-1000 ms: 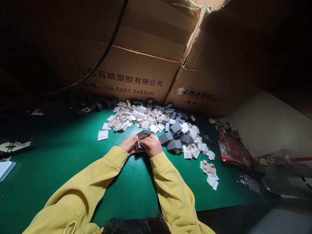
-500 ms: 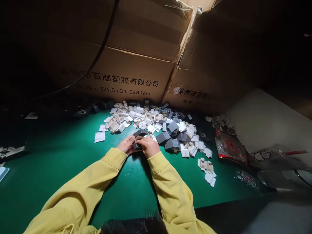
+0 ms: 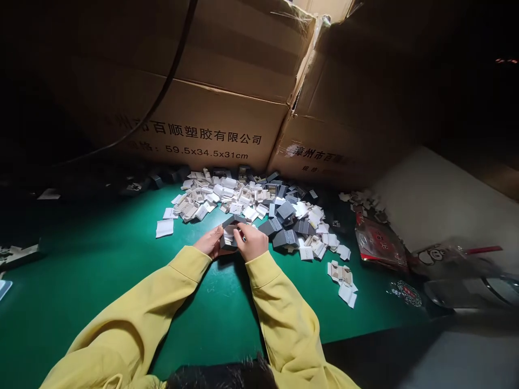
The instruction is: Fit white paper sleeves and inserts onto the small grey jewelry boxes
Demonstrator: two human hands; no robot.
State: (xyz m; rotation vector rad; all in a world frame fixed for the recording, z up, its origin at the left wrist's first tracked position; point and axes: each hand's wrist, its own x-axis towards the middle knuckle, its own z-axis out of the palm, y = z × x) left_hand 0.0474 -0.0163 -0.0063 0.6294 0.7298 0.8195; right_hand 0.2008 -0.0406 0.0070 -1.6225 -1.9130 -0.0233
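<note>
In the middle of the view, a small dark grey box point(image 3: 234, 220) is held up just above the green table, its lid tilted back. My left hand point(image 3: 210, 241) is closed round its left side. A white card insert point(image 3: 229, 233) shows within the box. My right hand point(image 3: 253, 242) is at the box's right side, thumb and fingers pinched at the insert's edge; the fingertips are partly hidden. Right beside this hand lie more dark grey boxes point(image 3: 285, 237). Beyond both hands spreads a heap of folded white card inserts point(image 3: 225, 190).
Large brown cartons point(image 3: 203, 113) stand behind the heap on the green table point(image 3: 121, 259). A black cable point(image 3: 168, 81) hangs at left. Loose inserts point(image 3: 343, 275), a red-edged plastic packet point(image 3: 381, 243) and a clear wrapper point(image 3: 406, 293) lie to the right. A single insert point(image 3: 164, 228) lies left.
My right hand has shifted slightly right and its fingers have lifted off the box's dark face. The white insert now shows inside the box. My left hand keeps its hold.
</note>
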